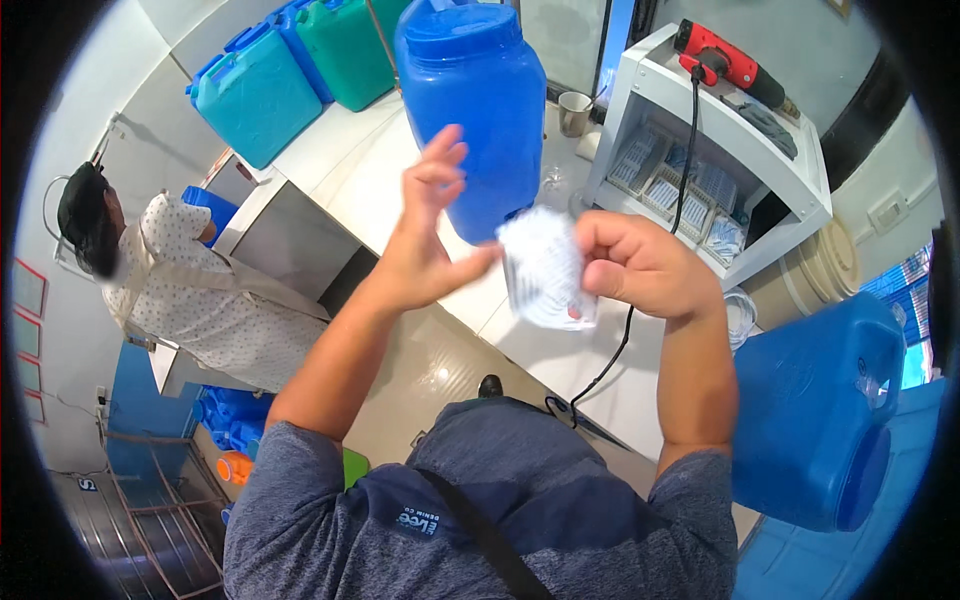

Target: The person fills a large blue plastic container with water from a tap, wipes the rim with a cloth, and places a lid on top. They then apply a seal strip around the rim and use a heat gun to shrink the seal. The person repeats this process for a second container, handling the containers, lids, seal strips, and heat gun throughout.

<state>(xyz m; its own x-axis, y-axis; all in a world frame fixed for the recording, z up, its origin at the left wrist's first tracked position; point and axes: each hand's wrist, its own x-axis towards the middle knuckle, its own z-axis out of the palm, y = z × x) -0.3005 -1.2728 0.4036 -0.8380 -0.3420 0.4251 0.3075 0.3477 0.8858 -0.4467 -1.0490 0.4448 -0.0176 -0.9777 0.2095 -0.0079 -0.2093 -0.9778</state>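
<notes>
My right hand (637,262) grips a blurred clear plastic bag with white, dark-lined contents (544,270) by its right side. To the left of the bag, my left hand (431,232) is raised with its fingers apart; its thumb tip comes close to the bag's edge, and whether they touch cannot be told. Behind both hands a large blue plastic container (480,120) with a blue lid stands on the white tiled counter (517,337).
A white shelf unit (780,142) holds baskets of small packets, with a red heat gun (731,67) on top and its black cord hanging down. A blue jug (817,412) stands at right, a mug (574,114) behind. Teal and green jugs (259,94) stand at left, near another person (210,292).
</notes>
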